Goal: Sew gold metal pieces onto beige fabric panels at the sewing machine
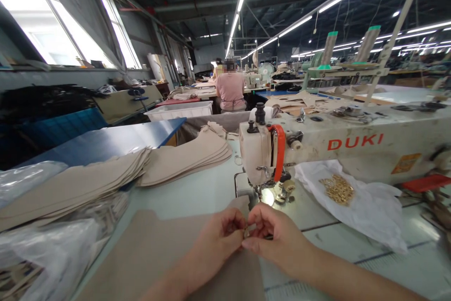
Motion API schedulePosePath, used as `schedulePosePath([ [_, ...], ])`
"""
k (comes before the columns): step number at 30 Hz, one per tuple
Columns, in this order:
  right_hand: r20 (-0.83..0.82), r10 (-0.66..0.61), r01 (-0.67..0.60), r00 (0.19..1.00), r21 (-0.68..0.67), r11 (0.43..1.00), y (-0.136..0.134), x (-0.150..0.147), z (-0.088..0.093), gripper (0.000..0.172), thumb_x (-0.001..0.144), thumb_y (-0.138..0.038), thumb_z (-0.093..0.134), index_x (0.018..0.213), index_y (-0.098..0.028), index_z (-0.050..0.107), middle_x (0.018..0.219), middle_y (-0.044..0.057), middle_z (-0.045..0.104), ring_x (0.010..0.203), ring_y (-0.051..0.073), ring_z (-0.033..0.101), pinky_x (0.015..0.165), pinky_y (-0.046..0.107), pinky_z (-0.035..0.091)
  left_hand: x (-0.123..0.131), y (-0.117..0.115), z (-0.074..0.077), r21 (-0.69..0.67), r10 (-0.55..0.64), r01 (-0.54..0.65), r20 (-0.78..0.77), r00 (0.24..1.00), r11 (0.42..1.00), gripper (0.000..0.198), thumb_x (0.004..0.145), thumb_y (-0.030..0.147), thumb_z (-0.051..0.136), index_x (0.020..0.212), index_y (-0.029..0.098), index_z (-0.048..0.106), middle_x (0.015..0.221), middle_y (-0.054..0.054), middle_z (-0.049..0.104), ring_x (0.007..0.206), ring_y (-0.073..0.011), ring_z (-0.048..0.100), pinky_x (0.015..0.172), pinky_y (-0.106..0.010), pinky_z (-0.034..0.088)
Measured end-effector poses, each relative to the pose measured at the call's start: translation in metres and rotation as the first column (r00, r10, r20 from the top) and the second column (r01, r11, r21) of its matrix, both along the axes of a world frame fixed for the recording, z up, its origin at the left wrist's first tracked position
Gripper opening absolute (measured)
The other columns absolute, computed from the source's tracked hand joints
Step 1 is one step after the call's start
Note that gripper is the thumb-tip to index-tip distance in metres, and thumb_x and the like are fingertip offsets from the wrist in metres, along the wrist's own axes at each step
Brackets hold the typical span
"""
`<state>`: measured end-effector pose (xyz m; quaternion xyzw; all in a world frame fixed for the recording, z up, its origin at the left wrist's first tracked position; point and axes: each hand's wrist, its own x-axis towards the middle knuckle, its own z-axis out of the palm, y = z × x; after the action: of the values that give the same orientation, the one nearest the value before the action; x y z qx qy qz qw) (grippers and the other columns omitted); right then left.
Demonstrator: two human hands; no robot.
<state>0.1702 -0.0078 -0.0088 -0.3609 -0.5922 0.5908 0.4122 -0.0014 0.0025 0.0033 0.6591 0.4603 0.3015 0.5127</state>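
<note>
My left hand (220, 235) and my right hand (276, 235) meet in front of the sewing machine's needle area, fingers closed in a pinch. Between the fingertips is a small pale piece (247, 232), too small and too covered to name. Beneath the hands lies a flat grey-beige fabric panel (155, 249), its near part running out of view. A narrow end of beige material (241, 203) shows just behind my left hand. The sewing machine (259, 150), white with an orange lever guard, stands directly beyond the fingers, with its lamp lit.
Small gold-coloured metal parts (338, 189) lie on a white plastic bag (373, 216) at right. Stacked beige panels (190, 155) and clear plastic bags (66, 249) sit at left. Thread cones (327, 50) stand behind the machine. A person in pink (230, 87) sits farther back.
</note>
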Motion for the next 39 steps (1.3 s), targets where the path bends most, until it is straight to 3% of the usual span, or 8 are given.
schedulePosePath([
  [5, 0.087, -0.061, 0.048, 0.994, 0.149, 0.988, -0.002, 0.004, 0.0, 0.008, 0.073, -0.013, 0.059, 0.077, -0.018, 0.055, 0.071, -0.002, 0.059, 0.067, 0.012, 0.056, 0.062, 0.022, 0.043, -0.002, -0.001, -0.004, 0.078, 0.055, -0.049, -0.076, 0.996, 0.996, 0.004, 0.067, 0.015, 0.05, 0.069, 0.017, 0.053, 0.062, 0.006, 0.048, 0.06, -0.011, 0.043, 0.055, -0.022, 0.033],
  [9, 0.121, -0.167, 0.134, 0.979, 0.24, 0.961, -0.001, 0.004, -0.001, 0.009, 0.071, -0.01, 0.053, 0.071, -0.017, 0.058, 0.069, -0.002, 0.059, 0.064, 0.012, 0.054, 0.059, 0.02, 0.042, -0.001, -0.002, -0.003, 0.067, 0.071, -0.07, -0.018, 0.997, 0.995, 0.002, 0.069, 0.017, 0.05, 0.07, 0.018, 0.052, 0.064, 0.005, 0.049, 0.06, -0.0112, 0.043, 0.055, -0.022, 0.033],
  [18, 0.05, -0.269, 0.262, 0.962, 0.115, 0.958, 0.003, -0.003, -0.005, 0.003, 0.065, -0.018, 0.053, 0.063, -0.018, 0.055, 0.062, 0.0, 0.057, 0.056, 0.013, 0.051, 0.055, 0.024, 0.043, 0.008, -0.002, 0.004, -0.017, 0.176, -0.177, 0.241, 0.954, 0.984, 0.013, 0.06, 0.021, 0.064, 0.057, 0.018, 0.052, 0.065, 0.001, 0.059, 0.062, -0.0127, 0.053, 0.059, -0.022, 0.041],
  [22, 0.037, -0.301, 0.295, 0.953, 0.106, 0.949, 0.004, -0.005, -0.009, 0.003, 0.065, -0.019, 0.054, 0.061, -0.019, 0.054, 0.066, 0.001, 0.058, 0.058, 0.014, 0.052, 0.057, 0.025, 0.044, 0.011, 0.0, 0.005, -0.1, 0.214, -0.192, 0.302, 0.929, 0.976, 0.017, 0.057, 0.023, 0.07, 0.061, 0.017, 0.054, 0.062, 0.002, 0.059, 0.058, -0.0116, 0.053, 0.058, -0.022, 0.043],
  [25, 0.061, -0.309, 0.299, 0.949, 0.13, 0.945, 0.003, -0.006, -0.011, 0.005, 0.066, -0.017, 0.055, 0.061, -0.019, 0.055, 0.065, 0.001, 0.059, 0.057, 0.013, 0.052, 0.056, 0.024, 0.044, 0.012, -0.001, 0.003, -0.102, 0.226, -0.204, 0.302, 0.926, 0.974, 0.019, 0.058, 0.023, 0.072, 0.069, 0.017, 0.057, 0.065, 0.002, 0.06, 0.06, -0.0123, 0.056, 0.06, -0.023, 0.045],
  [28, 0.064, -0.3, 0.29, 0.952, 0.132, 0.948, 0.003, -0.006, -0.012, 0.006, 0.067, -0.017, 0.056, 0.062, -0.019, 0.055, 0.064, 0.0, 0.058, 0.056, 0.013, 0.052, 0.054, 0.023, 0.043, 0.012, -0.002, -0.001, -0.02, 0.238, -0.241, 0.26, 0.936, 0.97, 0.015, 0.062, 0.019, 0.069, 0.069, 0.018, 0.056, 0.064, 0.003, 0.059, 0.061, -0.0128, 0.057, 0.06, -0.023, 0.046],
  [35, -0.014, -0.169, 0.17, 0.985, 0.082, 0.982, 0.003, -0.002, -0.012, 0.006, 0.074, -0.016, 0.056, 0.078, -0.02, 0.058, 0.069, -0.001, 0.064, 0.065, 0.015, 0.061, 0.062, 0.025, 0.047, 0.008, -0.009, -0.006, 0.119, 0.256, -0.274, 0.148, 0.955, 0.954, 0.007, 0.069, 0.018, 0.063, 0.069, 0.019, 0.056, 0.066, 0.001, 0.06, 0.062, -0.015, 0.059, 0.06, -0.024, 0.046],
  [39, 0.119, -0.153, 0.13, 0.981, 0.181, 0.975, 0.001, 0.003, -0.004, 0.01, 0.078, -0.016, 0.053, 0.078, -0.019, 0.062, 0.07, 0.0, 0.064, 0.065, 0.014, 0.06, 0.062, 0.023, 0.046, 0.009, -0.01, -0.003, 0.178, 0.271, -0.28, 0.076, 0.96, 0.943, 0.007, 0.07, 0.02, 0.062, 0.07, 0.02, 0.056, 0.069, 0.001, 0.062, 0.065, -0.0159, 0.06, 0.063, -0.025, 0.047],
])
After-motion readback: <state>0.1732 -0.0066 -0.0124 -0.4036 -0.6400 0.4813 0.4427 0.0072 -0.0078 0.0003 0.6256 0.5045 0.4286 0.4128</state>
